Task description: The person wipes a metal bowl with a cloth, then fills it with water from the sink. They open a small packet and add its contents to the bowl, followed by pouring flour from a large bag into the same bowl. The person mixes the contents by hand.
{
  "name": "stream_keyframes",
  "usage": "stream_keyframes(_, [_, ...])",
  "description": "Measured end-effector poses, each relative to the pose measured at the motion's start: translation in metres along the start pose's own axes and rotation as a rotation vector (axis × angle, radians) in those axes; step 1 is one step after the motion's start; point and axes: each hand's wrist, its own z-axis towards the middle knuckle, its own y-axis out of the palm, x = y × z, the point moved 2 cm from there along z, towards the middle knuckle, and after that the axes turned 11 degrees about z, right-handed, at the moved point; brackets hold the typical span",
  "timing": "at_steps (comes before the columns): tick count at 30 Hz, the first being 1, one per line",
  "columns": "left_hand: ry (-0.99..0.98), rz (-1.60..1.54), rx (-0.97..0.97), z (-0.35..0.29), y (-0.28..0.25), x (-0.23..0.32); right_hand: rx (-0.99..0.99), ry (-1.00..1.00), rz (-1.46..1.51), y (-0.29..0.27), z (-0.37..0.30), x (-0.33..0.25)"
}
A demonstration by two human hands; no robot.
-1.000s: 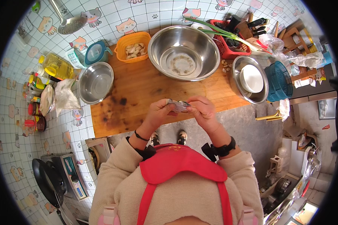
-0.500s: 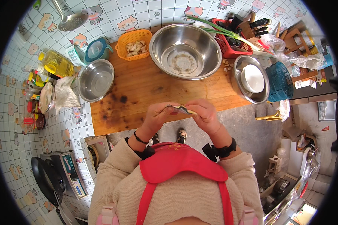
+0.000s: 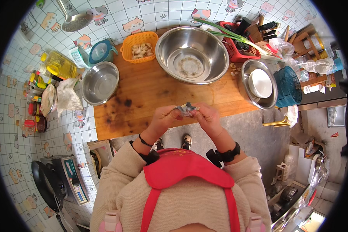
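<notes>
Over the near edge of the wooden table (image 3: 150,89), both my hands pinch a small, shiny packet (image 3: 186,108) that is crumpled between them. My left hand (image 3: 163,117) grips its left end with thumb and fingers. The right end is in the closed fingers of my right hand (image 3: 208,117). Whether the packet is torn I cannot make out. Beyond the hands stands a large steel basin (image 3: 166,62) with some grainy residue on its bottom. A smaller steel bowl (image 3: 89,83) sits at the table's left.
An orange basket (image 3: 128,52) of garlic cloves is at the back. A red basket (image 3: 241,58) with spring onions stands back right. On the right, a steel bowl (image 3: 245,92) holds a white bowl (image 3: 260,83), beside a blue basket (image 3: 292,85). An oil bottle (image 3: 60,67) stands left.
The packet was stretched fairly flat; now it is bunched up and creased. My right hand has turned and shifted slightly, its thumb now on the packet's near side.
</notes>
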Motion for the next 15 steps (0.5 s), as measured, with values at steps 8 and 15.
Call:
stream_keyframes(8, [-0.023,-0.137,0.105,0.002,-0.004,-0.004,-0.116,0.271,-0.017,0.002,-0.009,0.015])
stream_keyframes(15, [-0.075,-0.019,0.064,0.004,-0.002,0.002,0.021,0.317,0.2,-0.001,-0.011,0.026])
